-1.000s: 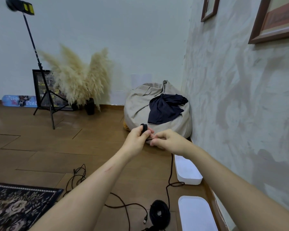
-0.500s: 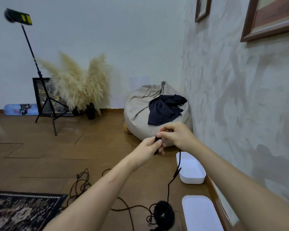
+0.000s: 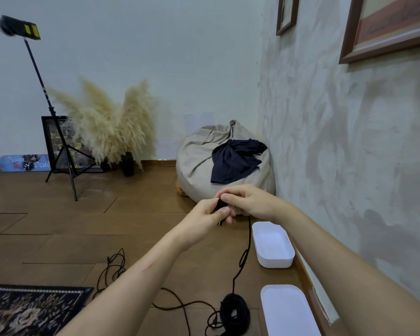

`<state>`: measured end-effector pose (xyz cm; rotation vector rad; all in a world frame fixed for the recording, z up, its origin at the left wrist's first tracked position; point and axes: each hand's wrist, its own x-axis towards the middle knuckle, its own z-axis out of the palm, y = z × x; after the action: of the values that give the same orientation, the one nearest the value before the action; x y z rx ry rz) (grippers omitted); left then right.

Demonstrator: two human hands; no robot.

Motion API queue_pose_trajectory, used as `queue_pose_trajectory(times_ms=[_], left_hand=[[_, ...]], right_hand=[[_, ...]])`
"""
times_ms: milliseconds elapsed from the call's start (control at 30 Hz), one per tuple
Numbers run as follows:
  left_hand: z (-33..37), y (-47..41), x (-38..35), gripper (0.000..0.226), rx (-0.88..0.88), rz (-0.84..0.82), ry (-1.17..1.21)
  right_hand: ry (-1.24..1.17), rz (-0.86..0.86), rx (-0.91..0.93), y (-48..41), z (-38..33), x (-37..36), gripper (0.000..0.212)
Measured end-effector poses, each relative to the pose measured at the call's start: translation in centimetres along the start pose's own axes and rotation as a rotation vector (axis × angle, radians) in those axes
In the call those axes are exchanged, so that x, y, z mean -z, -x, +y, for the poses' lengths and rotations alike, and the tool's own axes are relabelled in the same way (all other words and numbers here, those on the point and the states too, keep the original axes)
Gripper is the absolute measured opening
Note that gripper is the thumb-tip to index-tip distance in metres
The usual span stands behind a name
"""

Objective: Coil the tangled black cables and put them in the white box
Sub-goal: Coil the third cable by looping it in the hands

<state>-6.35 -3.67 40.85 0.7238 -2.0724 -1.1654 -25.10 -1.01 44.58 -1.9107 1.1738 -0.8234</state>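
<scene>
The wooden floor (image 3: 58,226) carries a white box (image 3: 273,261), white lid (image 3: 289,311), coiled cable (image 3: 235,316), loose cables (image 3: 112,270) and rug (image 3: 29,309)

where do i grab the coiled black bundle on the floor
Probably the thick ring of the coiled bundle, from above: it lies flat on the floor with an open centre, so one grip hooks all loops. Take its near side, clear of the strand leading up from its far edge.
</scene>
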Motion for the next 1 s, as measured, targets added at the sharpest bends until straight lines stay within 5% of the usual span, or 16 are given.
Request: queue_pose_trajectory(times_ms=[600, 1000], left_hand=[[-0.3, -0.2, -2.2, 0.022, -0.035, 0.385, -0.029], [1.3, 0.5, -1.3, 0.017, -0.004, 0.048, 0.118]], right_hand=[[0.036, 0.122, 0.078, -1.3, 0.3, -0.1, 0.023], [-0.116, 0.162, 0.0, 0.0, 1.5, 1.3, 0.023]])
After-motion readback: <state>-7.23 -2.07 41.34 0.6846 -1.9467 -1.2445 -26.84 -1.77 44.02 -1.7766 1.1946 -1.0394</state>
